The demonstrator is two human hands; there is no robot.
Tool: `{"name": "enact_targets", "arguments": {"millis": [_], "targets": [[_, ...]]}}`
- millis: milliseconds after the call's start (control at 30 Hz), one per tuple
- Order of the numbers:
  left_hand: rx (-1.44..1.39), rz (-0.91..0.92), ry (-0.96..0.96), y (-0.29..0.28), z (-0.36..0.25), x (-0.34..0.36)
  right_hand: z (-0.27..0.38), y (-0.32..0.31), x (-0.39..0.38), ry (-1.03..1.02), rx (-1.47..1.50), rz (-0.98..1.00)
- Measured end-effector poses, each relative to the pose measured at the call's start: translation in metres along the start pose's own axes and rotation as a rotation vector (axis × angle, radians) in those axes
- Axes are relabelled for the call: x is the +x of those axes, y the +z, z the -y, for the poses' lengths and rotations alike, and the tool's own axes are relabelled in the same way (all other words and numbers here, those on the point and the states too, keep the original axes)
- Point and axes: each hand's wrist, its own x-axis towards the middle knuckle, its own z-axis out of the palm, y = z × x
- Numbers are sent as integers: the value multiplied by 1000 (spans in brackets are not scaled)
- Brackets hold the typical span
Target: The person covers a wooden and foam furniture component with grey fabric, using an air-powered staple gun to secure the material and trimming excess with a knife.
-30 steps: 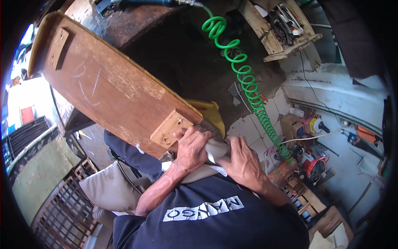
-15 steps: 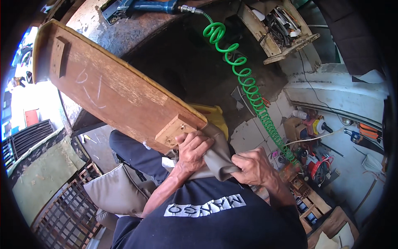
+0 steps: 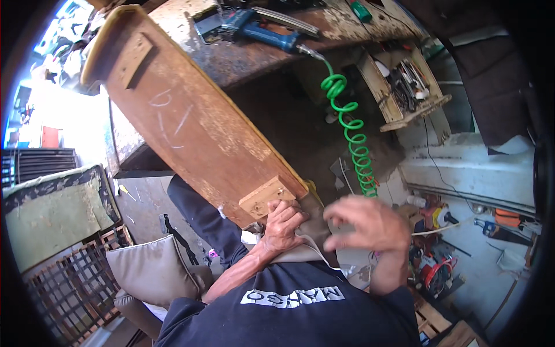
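Note:
A long wooden panel (image 3: 202, 124) with yellow foam along its edge slants from the upper left down to my lap. Chalk marks and two wooden blocks are on its face, the lower block (image 3: 267, 199) close to my fingers. Grey-brown upholstery material (image 3: 312, 217) wraps the panel's lower end and lies against my shirt. My left hand (image 3: 284, 226) is closed on this material, just below the lower block. To the right of it, my right hand (image 3: 370, 226) is in the air, smeared by motion. Its fingers and thumb are apart, with nothing seen between them.
A blue air stapler (image 3: 263, 36) with a coiled green hose (image 3: 352, 124) lies on the worn workbench (image 3: 222, 63). An open wooden drawer (image 3: 384, 95) of tools stands at the upper right. A grey cushion (image 3: 151, 269) is at the lower left; tools clutter the right wall.
My right hand has let go of the upholstery material and opened. My left hand keeps its hold. In the picture, panel, bench and stapler have shifted to the right.

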Motion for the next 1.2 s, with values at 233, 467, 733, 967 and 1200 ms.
{"name": "enact_targets", "arguments": {"millis": [233, 467, 733, 967, 1200], "targets": [[132, 56, -8, -19, 5, -10, -6, -54, 162, -330, -284, -571], [246, 258, -136, -55, 6, -44, -52, -111, 328, 66, -830, -579], [66, 148, -85, -51, 28, -63, -24, -117, 318, 100, -676, -409], [79, 141, -56, -58, 26, -65, -16, -72, 153, -61, -529, -662], [49, 118, 14, -54, 34, -67, -38, 16, 18, 126, 146, -101]]}}
